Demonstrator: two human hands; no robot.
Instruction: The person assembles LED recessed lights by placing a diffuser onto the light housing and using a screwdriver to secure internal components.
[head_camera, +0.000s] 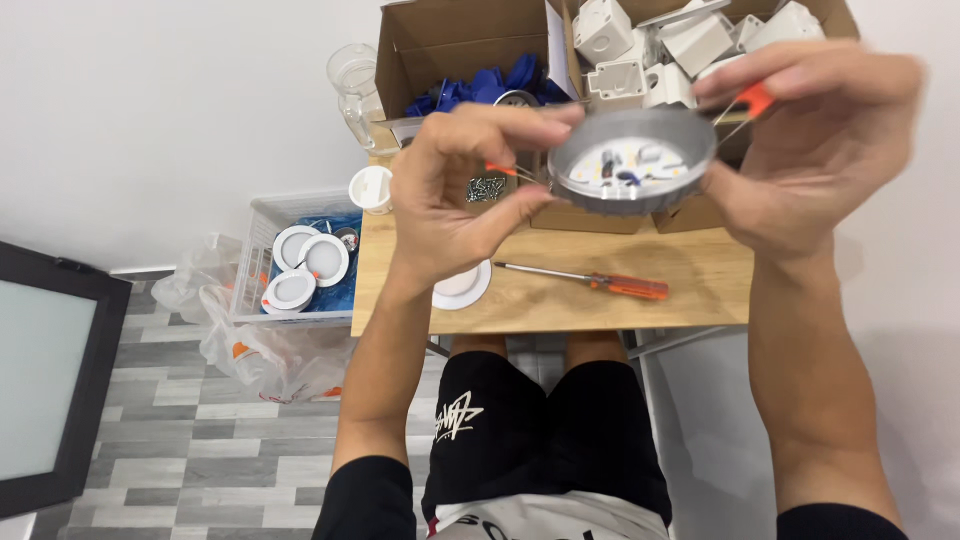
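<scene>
We held a round grey lamp housing (632, 160) up in the air between both hands, above the far edge of a small wooden table (700, 285). Our left hand (465, 185) pinched the housing's left side, thumb and forefinger closed on a thin wire spring clip with an orange tip (503, 170). Our right hand (815, 150) gripped the right side, fingers closed on the other orange-tipped clip (755, 100). The housing's open face was turned toward us, showing a white board with small parts inside.

On the table, near its middle, an orange-handled screwdriver (600, 280) lay lengthwise, its shaft pointing toward the left edge. A white round cover (465, 288) lay near the left front corner, partly hidden by our left wrist. A small heap of screws (485, 188) lay behind our left hand. At the far edge stood two open cardboard boxes: the left one (450, 50) held blue parts, the right one (700, 210) held white plastic boxes (640, 60). A clear jug (352, 85) stood at the far left corner, and a white cup (371, 188) sat just by the left edge.

Beside the table on the floor stood a white basket (265, 215) with finished round lamps (315, 260), and plastic bags (270, 355) lay against it.
</scene>
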